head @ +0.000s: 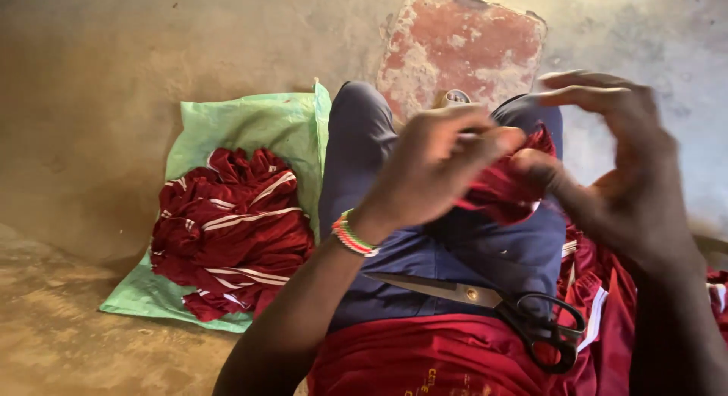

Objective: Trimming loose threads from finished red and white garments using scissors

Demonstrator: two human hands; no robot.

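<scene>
Dark red cloth piece (506,187) sits bunched above the person's lap, pinched between both hands. Left hand (432,169) is closed on its upper left edge, fingers curled in; motion blur makes the exact finger contact hard to read. Right hand (618,165): thumb presses the cloth's right side, the other fingers are raised and spread wide above it, so it looks like a thumb-side hold only, probably against a finger I can't see. How far the cloth hangs down is hidden behind the left hand.

Beaded wristband (353,234) on the left wrist, just left of and below the cloth.

Scissors (500,305) lie on the lap below the cloth, black handles to the right, blades pointing left, untouched by either hand.

Pile of red garments with white stripes (227,233) well left of the cloth, resting on a green plastic bag (250,119) on the dirt floor. More red fabric (599,290) to the cloth's lower right, partly hidden by the right forearm and cut off at the frame edge.

Worn red slab (462,43) beyond the cloth, its lower edge hidden by the knees.
</scene>
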